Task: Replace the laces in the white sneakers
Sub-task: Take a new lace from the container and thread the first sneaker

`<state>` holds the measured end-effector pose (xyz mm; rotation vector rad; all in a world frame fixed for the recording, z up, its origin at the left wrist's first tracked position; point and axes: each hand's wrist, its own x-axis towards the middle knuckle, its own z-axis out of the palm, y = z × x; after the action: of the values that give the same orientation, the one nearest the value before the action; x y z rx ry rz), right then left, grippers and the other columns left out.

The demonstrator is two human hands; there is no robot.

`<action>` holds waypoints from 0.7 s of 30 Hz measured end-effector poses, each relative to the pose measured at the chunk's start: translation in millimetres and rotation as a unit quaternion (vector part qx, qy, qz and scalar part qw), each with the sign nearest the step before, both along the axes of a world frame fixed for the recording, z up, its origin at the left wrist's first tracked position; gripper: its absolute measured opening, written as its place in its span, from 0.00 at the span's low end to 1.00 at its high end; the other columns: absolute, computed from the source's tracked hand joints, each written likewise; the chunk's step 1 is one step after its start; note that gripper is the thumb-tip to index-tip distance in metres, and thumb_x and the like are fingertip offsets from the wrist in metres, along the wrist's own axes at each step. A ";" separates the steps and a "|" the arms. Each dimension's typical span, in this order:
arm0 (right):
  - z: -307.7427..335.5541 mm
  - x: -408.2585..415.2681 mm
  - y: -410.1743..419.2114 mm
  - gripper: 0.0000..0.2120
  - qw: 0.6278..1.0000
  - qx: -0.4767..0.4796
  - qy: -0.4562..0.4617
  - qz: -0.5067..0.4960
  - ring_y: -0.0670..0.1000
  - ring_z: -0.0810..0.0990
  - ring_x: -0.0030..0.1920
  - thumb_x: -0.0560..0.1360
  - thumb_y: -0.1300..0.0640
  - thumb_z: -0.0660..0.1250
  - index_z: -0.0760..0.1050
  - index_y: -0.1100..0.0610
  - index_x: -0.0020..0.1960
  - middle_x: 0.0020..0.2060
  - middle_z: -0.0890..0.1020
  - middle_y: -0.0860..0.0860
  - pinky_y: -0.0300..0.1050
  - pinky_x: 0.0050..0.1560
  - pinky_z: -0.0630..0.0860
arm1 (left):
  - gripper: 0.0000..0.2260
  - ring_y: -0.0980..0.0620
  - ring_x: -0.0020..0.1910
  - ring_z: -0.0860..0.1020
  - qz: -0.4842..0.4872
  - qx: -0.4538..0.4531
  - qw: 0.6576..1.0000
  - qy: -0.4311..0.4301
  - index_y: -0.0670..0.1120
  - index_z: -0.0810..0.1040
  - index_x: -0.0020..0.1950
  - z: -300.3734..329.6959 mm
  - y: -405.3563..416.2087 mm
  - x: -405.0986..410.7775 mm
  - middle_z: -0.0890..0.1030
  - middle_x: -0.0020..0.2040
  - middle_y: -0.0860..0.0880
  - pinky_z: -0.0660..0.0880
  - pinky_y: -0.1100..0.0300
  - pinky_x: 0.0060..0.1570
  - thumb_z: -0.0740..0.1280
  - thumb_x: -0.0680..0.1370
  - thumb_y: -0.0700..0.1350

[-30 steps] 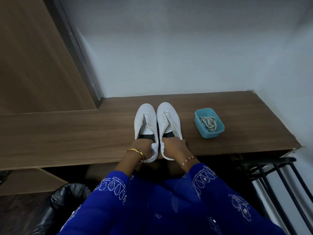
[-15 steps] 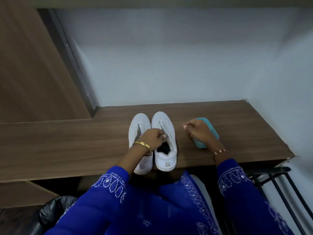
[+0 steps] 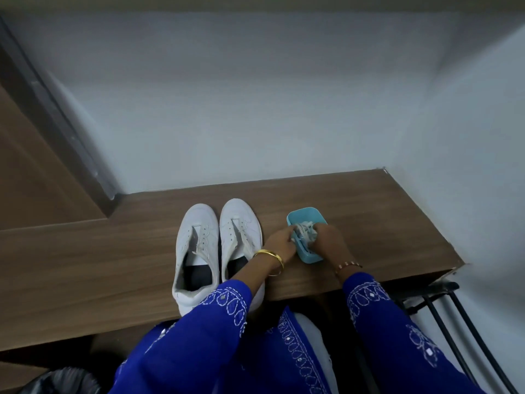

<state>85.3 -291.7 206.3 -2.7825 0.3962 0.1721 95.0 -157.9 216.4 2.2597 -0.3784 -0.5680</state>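
Two white sneakers stand side by side, toes toward the wall, on a wooden shelf (image 3: 369, 211): the left sneaker (image 3: 196, 237) and the right sneaker (image 3: 241, 223), whose heel my left forearm hides. To their right sits a small blue tray (image 3: 305, 213) holding a bundle of whitish laces (image 3: 305, 230). My left hand (image 3: 279, 241) curls over the tray's left rim, next to the laces. My right hand (image 3: 328, 240) reaches into the tray from the right, its fingers curled into the laces.
A grey-white wall (image 3: 284, 109) backs the shelf and closes its right end. A wooden panel (image 3: 34, 172) rises at the left. A black metal rack (image 3: 454, 322) stands below the shelf's right end, and a black bag (image 3: 56, 379) lies at lower left.
Both hands left the sneakers' heels and moved right to the blue tray; the left hand crossed over the right sneaker. The view tilted up toward the wall.
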 end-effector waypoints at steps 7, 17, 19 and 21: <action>-13.6 7.4 -7.9 0.10 0.999 -0.022 -0.028 0.001 0.55 0.79 0.49 0.77 0.59 0.61 0.77 0.62 0.54 0.49 0.81 0.57 0.43 0.47 0.73 | 0.20 0.46 0.69 0.67 0.014 -0.048 0.999 0.019 0.42 0.67 0.71 -15.0 -6.8 4.9 0.69 0.70 0.43 0.61 0.61 0.66 0.54 0.79 0.34; 65.8 19.3 -9.4 0.17 0.963 0.144 -0.212 -0.079 0.46 0.69 0.29 0.77 0.58 0.61 0.67 0.53 0.30 0.28 0.71 0.48 0.38 0.29 0.63 | 0.21 0.45 0.65 0.72 0.029 -0.103 0.994 0.031 0.42 0.65 0.71 1.2 -9.6 12.2 0.71 0.68 0.42 0.68 0.53 0.66 0.60 0.77 0.37; 88.1 17.8 -1.9 0.15 0.943 0.239 -0.218 -0.080 0.44 0.71 0.28 0.78 0.61 0.58 0.69 0.55 0.33 0.30 0.74 0.49 0.35 0.27 0.66 | 0.28 0.44 0.63 0.73 0.038 -0.120 0.992 0.027 0.45 0.57 0.74 10.2 -10.0 15.2 0.70 0.68 0.43 0.70 0.51 0.63 0.63 0.76 0.38; 110.9 15.8 6.8 0.14 0.901 0.348 -0.244 -0.088 0.41 0.72 0.23 0.78 0.65 0.57 0.71 0.57 0.35 0.31 0.76 0.52 0.31 0.23 0.67 | 0.32 0.43 0.63 0.73 0.028 -0.141 0.989 0.022 0.45 0.54 0.75 20.0 -9.4 18.2 0.69 0.67 0.44 0.72 0.53 0.61 0.66 0.75 0.37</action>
<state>101.1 -284.9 317.1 -1.9722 0.3605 -0.3585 113.2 -167.3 236.4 1.9772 -0.3491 -0.5022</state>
